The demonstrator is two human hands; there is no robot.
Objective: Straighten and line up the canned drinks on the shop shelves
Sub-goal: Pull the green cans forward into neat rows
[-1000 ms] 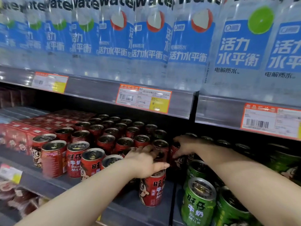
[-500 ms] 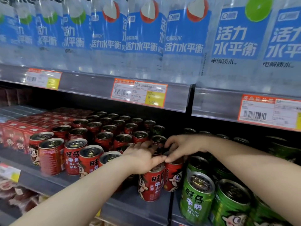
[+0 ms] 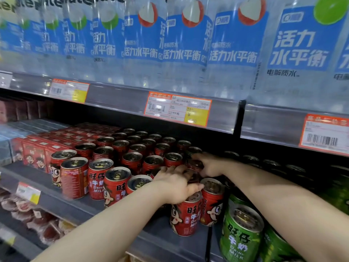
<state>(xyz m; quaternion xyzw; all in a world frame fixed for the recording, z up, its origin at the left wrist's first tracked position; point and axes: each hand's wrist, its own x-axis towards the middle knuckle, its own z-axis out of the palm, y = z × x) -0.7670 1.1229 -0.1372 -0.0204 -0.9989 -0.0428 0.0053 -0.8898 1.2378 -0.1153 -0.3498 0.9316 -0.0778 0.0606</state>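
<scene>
Full drink cans, I reckon: stiff metal, some weight in them, smooth sides that could slip, so I take them by the top rim and slide them instead of lifting. My left hand (image 3: 173,186) sits over the front red can (image 3: 186,216) at the shelf (image 3: 160,235) edge, palm on the lid, thumb hooked across the rim, fingers narrow and curled down behind it. My right hand (image 3: 209,165) reaches deeper and pinches the back red can (image 3: 196,164) round its top, fingers close together. Another red can (image 3: 212,203) stands touching the front one, and the green cans (image 3: 241,233) start just beside that. I should go gently, since a hard shove could topple the neighbours.
</scene>
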